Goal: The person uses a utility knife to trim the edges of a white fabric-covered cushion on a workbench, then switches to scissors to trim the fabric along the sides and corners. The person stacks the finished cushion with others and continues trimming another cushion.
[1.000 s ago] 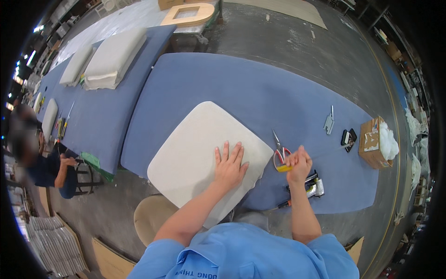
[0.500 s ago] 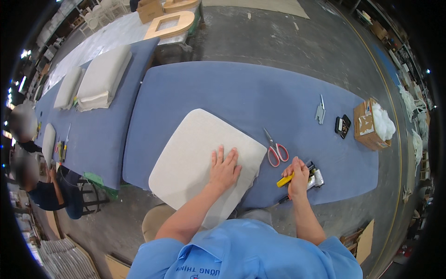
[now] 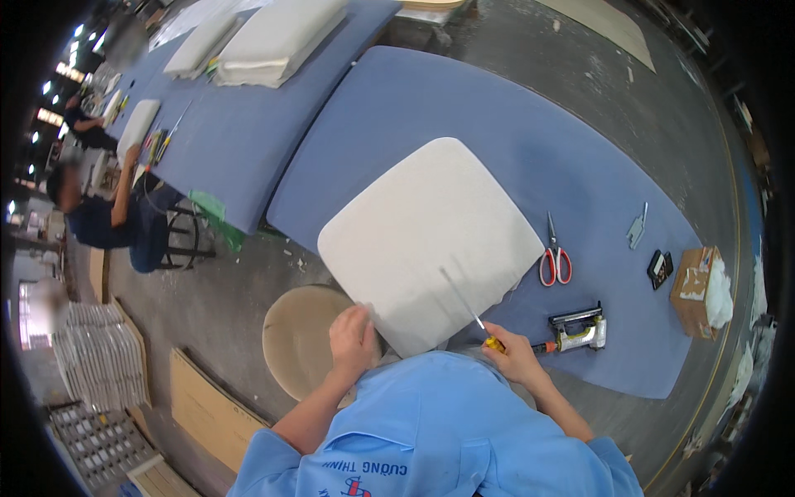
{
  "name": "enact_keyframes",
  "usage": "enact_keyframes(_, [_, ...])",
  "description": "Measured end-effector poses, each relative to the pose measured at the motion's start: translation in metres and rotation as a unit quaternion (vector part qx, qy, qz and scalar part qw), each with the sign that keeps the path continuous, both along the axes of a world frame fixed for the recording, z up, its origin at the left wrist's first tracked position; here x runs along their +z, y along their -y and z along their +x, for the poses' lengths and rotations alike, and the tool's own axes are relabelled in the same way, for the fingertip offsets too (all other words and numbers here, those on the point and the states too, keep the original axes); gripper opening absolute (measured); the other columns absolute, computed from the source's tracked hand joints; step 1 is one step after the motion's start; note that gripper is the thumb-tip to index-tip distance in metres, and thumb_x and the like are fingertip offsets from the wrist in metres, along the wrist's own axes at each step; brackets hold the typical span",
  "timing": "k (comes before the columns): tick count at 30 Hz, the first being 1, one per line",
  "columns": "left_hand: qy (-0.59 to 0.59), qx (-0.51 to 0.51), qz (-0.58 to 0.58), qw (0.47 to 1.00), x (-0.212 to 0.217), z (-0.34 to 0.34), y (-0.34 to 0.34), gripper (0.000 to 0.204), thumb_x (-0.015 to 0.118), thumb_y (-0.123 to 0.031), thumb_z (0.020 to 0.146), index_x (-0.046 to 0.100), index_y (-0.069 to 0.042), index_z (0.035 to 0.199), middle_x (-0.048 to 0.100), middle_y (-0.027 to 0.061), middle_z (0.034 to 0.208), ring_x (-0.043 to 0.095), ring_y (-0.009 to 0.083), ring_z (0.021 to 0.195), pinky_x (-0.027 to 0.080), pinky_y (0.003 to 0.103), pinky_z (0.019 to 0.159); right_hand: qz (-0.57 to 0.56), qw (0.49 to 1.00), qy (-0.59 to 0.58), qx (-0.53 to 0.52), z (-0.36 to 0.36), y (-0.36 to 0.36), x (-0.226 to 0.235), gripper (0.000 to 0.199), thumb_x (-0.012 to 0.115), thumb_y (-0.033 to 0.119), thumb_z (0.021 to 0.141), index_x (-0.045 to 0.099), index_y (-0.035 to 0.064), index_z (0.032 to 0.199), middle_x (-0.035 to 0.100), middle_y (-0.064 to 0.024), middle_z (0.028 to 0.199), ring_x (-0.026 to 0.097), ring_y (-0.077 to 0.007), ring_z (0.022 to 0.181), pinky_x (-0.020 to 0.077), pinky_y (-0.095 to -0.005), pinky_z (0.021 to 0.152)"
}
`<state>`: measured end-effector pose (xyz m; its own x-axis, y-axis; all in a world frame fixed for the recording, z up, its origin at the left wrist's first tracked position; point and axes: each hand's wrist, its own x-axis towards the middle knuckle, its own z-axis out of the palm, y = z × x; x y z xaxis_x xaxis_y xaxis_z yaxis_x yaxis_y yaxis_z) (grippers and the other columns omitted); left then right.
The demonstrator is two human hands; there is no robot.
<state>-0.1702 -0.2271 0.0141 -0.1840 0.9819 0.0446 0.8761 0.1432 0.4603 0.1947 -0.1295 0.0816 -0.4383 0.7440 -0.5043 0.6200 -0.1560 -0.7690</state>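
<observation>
Gripping the white cushion panel [image 3: 431, 240] at its near corner, tool in hand

We noted the left hand [image 3: 354, 335] had shifted from flat on top to pinching the panel's edge at the bench [image 3: 580, 157] front; the right hand [image 3: 513, 352] had closed around a yellow-handled screwdriver [image 3: 469, 311], its shaft lying across the panel.

The blue padded worktable [image 3: 464, 108] carries a white square cushion [image 3: 426, 240] near its front edge. To the right of it lie red-handled scissors [image 3: 555, 261], a small grey flat tool [image 3: 636, 228], a black small object [image 3: 659, 267] & an open cardboard box [image 3: 694, 290] w/ white stuff inside. A staple gun [image 3: 580, 330] lies at the front edge. A 2nd blue table [image 3: 240, 124] to the left carries white cushions [image 3: 277, 37] & some hand tools [image 3: 164, 141].
</observation>
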Motion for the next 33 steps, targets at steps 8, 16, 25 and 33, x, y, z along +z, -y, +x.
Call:
enact_keyframes(8, [0.571, 0.397, -0.125, 0.707, -0.031, 0.053, -0.035, 0.068, 0.073, -0.041, 0.099, 0.048, 0.005, 0.143, 0.06, 0.0241, 0.139, 0.061, 0.0311, 0.126, 0.051, 0.044, 0.102, 0.089, 0.984, 0.019, 0.152, 0.0, -0.024, -0.021, 0.059, 0.074, 0.019, 0.093, 0.057, 0.0117, 0.148, 0.071, -0.0206, 0.125, 0.068, -0.0389, 0.113, 0.0535, -0.0431, 0.097])
enact_keyframes(16, [0.408, 0.409, 0.053, 0.814, -0.02, -0.011, -0.052, 0.067, 0.075, -0.03, 0.098, 0.046, 0.001, 0.15, 0.064, 0.0201, 0.135, 0.066, 0.0261, 0.118, 0.054, 0.037, 0.097, -0.044, 0.99, -0.053, 0.123, 0.029, -0.033, -0.009, 0.059, 0.075, 0.011, 0.094, 0.056, 0.0081, 0.15, 0.07, -0.0088, 0.12, 0.066, -0.0148, 0.099, 0.0537, -0.0314, 0.09])
enact_keyframes(25, [0.035, 0.374, 0.018, 0.926, -0.014, 0.07, -0.042, 0.079, 0.075, -0.046, 0.091, 0.047, -0.015, 0.157, 0.04, 0.0248, 0.161, 0.03, 0.0519, 0.151, 0.019, 0.071, 0.121, 0.075, 0.971, 0.003, 0.225, -0.007, -0.086, 0.0, 0.046, 0.064, 0.013, 0.099, 0.06, 0.0071, 0.144, 0.066, -0.0148, 0.108, 0.067, -0.0284, 0.097, 0.0523, -0.0389, 0.086])
enact_keyframes(33, [0.033, 0.378, 0.06, 0.923, -0.02, 0.068, -0.086, 0.055, 0.07, -0.047, 0.096, 0.063, -0.024, 0.146, 0.038, 0.0119, 0.167, 0.022, 0.0495, 0.156, 0.013, 0.07, 0.124, 0.218, 0.921, -0.009, 0.322, -0.052, -0.128, -0.007, 0.045, 0.066, 0.014, 0.097, 0.06, 0.0066, 0.142, 0.065, -0.0192, 0.111, 0.065, -0.0386, 0.101, 0.0515, -0.0432, 0.088])
